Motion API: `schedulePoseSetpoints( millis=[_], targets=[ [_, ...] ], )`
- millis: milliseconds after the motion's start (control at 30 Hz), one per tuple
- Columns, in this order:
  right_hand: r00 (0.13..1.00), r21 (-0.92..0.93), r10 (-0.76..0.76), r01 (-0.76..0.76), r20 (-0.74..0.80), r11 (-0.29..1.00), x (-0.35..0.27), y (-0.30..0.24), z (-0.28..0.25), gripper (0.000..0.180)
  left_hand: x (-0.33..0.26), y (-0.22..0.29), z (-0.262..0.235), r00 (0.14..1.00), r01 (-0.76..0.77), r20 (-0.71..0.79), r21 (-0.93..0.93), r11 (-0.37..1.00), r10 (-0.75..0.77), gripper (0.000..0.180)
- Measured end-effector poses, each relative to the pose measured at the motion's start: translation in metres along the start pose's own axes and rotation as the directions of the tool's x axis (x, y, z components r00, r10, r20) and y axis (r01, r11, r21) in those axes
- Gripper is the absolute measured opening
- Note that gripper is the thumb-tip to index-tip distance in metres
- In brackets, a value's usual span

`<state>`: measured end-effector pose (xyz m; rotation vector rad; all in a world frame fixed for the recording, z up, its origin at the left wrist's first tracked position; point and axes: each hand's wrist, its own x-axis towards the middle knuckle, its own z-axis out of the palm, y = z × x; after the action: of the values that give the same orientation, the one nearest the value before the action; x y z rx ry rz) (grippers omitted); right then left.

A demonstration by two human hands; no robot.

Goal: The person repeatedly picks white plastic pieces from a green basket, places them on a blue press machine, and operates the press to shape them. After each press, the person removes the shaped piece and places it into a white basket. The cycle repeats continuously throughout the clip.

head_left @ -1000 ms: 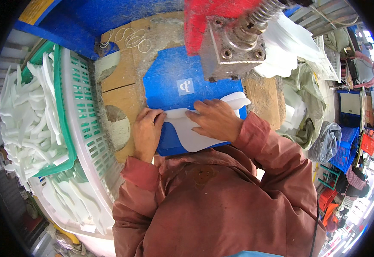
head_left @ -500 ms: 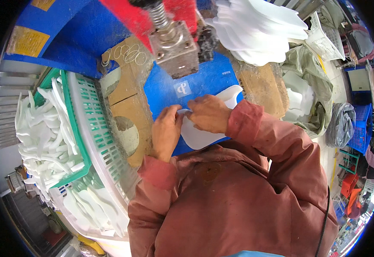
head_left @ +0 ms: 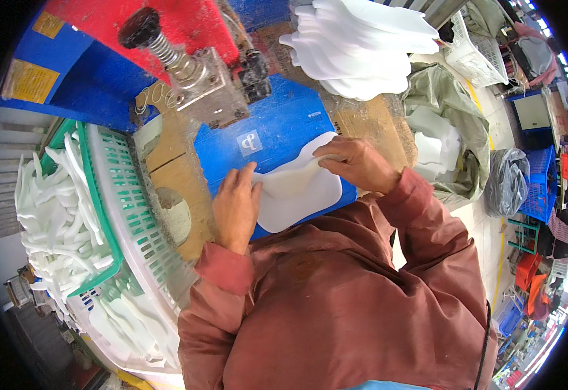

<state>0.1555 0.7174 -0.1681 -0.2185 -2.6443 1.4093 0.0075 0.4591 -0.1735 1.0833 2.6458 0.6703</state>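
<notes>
A white, curved-edged foam-like sheet [head_left: 300, 198] lies before me over a blue board [head_left: 222, 146], its far edge slightly raised and curled. At the sheet's upper right edge, my right hand [head_left: 365, 166] pinches it between thumb and fingers. My left hand [head_left: 235, 211] grips the left edge with thumb and fingertips. Part of that grip is hidden by the fingers. Just beyond the board hangs the metal head [head_left: 209, 94] of a red machine arm [head_left: 147, 39], with a spring and a black knob.
To the left, a green-rimmed crate [head_left: 105, 244] holds many white offcuts, beside a pale slatted basket [head_left: 147, 227]. White shaped sheets [head_left: 362, 49] are stacked at the far right. A greenish sack [head_left: 476, 130] with white pieces stands right. Brown cardboard [head_left: 375, 130] lies around the board.
My right hand has moved right, away from my left, and now holds the sheet's upper right edge. More of the sheet shows. The view has shifted, so the machine head appears further left.
</notes>
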Motion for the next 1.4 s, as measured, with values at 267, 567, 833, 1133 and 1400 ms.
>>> schedulePoseSetpoints(
  millis=[267,567,833,1133,1400],
  targets=[
    [0.992,-0.145,-0.033,0.015,-0.119,0.989,0.017,0.01,0.013,0.019,-0.002,0.017,0.024,0.974,-0.208,-0.109,-0.08,0.975,0.199,0.037],
    [0.993,-0.151,0.036,-0.052,-0.11,0.987,0.024,0.026,0.025,0.016,-0.005,0.017,0.035,0.967,-0.193,-0.186,-0.084,0.978,0.175,0.029],
    [0.997,-0.295,0.038,-0.057,-0.069,0.954,0.028,0.025,0.03,0.013,-0.003,0.016,0.034,0.976,-0.175,-0.154,-0.116,0.978,0.157,0.028],
    [0.997,-0.456,0.008,-0.041,-0.075,0.889,0.029,0.014,0.033,0.025,0.005,0.054,0.035,0.959,-0.262,-0.154,-0.154,0.953,0.239,0.028],
    [0.952,-0.006,0.169,-0.176,-0.255,0.984,0.006,0.019,0.01,0.02,0.016,0.061,0.066,0.962,-0.261,-0.101,-0.09,0.961,0.252,0.029]
  ],
)
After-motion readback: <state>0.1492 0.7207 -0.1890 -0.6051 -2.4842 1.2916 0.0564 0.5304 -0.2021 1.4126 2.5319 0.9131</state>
